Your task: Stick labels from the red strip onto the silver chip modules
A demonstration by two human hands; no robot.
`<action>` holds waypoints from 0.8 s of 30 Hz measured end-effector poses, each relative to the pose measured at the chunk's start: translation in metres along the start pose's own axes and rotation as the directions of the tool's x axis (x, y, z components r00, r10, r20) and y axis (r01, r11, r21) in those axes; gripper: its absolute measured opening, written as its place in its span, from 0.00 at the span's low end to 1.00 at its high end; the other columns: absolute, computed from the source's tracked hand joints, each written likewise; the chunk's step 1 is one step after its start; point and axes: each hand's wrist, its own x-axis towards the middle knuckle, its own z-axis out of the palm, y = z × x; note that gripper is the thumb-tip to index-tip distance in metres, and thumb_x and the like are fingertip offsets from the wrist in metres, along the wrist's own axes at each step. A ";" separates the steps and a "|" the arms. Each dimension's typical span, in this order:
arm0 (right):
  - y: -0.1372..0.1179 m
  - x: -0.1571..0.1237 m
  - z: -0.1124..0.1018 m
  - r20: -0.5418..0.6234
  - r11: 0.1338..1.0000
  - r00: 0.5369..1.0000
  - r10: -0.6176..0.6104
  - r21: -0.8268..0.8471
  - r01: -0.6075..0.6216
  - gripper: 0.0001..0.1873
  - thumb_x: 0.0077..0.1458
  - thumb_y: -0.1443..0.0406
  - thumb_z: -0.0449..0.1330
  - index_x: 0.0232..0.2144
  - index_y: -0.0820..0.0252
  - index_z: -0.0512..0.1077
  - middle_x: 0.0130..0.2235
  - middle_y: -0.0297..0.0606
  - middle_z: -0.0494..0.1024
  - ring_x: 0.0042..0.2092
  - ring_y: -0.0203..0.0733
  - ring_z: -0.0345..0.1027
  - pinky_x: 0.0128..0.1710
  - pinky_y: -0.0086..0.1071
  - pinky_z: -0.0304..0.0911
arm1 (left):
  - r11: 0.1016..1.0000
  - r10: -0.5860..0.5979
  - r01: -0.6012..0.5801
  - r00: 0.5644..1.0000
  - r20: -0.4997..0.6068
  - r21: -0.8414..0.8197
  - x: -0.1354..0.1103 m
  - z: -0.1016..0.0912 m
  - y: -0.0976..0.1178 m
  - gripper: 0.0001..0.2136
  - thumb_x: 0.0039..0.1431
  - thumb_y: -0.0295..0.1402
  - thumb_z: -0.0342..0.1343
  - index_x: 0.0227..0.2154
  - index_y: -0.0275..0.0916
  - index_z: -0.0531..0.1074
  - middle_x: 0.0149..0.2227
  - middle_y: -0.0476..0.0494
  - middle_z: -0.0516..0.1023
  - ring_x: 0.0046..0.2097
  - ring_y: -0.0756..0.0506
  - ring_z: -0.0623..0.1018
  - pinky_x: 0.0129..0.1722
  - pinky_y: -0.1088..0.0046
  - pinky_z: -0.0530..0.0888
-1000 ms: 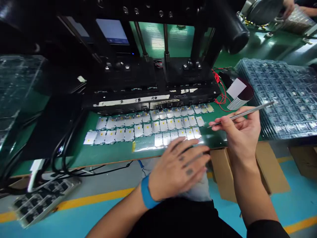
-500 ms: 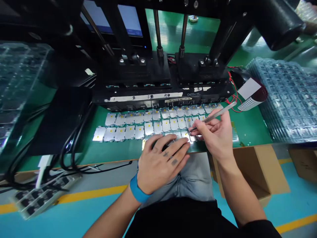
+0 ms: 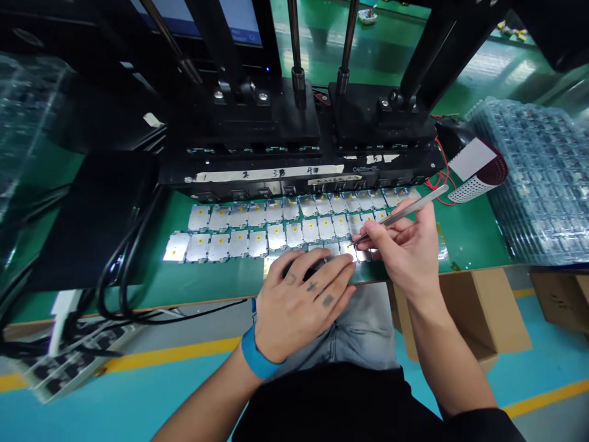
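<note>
Pinching steel tweezers (image 3: 400, 215) in our right hand (image 3: 402, 255), tips at the yellow-dotted metal plates (image 3: 276, 236), twelve o'clock on the green counter (image 3: 469, 239); our open left hand (image 3: 299, 310) rests on the plates' near row.

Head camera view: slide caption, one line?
Right hand holds metal tweezers over rows of yellow-dotted silver plates on a green mat, left hand resting on the plates.

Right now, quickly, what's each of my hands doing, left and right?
Left hand: open, fingers spread and resting on the silver yellow-dotted pieces.
Right hand: closed, holding metal tweezers.
</note>
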 end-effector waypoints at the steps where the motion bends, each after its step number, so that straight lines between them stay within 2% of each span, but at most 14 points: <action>1: 0.000 0.000 0.000 0.000 1.000 1.000 -0.004 0.000 0.004 0.20 0.54 0.62 0.67 0.36 0.50 0.55 0.27 0.26 0.80 0.25 0.39 0.78 0.22 0.28 0.77 | 1.000 0.000 0.000 1.000 -0.002 -0.001 0.000 0.000 0.000 0.10 0.63 0.33 0.61 0.47 0.42 0.77 0.47 0.52 0.84 0.50 0.44 0.77 0.50 0.62 0.68; 9: 0.001 0.000 0.000 0.003 1.000 1.000 -0.013 0.007 0.012 0.20 0.55 0.62 0.67 0.36 0.50 0.56 0.27 0.26 0.80 0.25 0.39 0.78 0.23 0.27 0.77 | 1.000 -0.002 0.002 1.000 -0.002 -0.008 0.001 -0.001 0.000 0.09 0.64 0.33 0.60 0.46 0.41 0.77 0.47 0.52 0.84 0.49 0.43 0.78 0.50 0.62 0.69; 15: 0.005 -0.001 -0.001 0.021 1.000 1.000 -0.011 -0.004 0.011 0.20 0.55 0.60 0.67 0.39 0.49 0.57 0.29 0.27 0.81 0.28 0.41 0.80 0.26 0.31 0.80 | 1.000 0.001 -0.001 1.000 -0.005 -0.008 0.001 0.000 0.000 0.10 0.64 0.33 0.60 0.47 0.41 0.77 0.47 0.51 0.84 0.48 0.43 0.78 0.50 0.62 0.68; 24: 0.005 -0.002 0.000 0.034 0.999 0.998 -0.045 0.031 0.044 0.22 0.54 0.62 0.68 0.37 0.49 0.55 0.28 0.27 0.81 0.27 0.41 0.79 0.26 0.32 0.80 | 1.000 0.004 -0.003 1.000 0.002 -0.010 0.000 0.001 0.000 0.10 0.64 0.32 0.59 0.47 0.39 0.77 0.46 0.49 0.84 0.49 0.42 0.77 0.49 0.61 0.68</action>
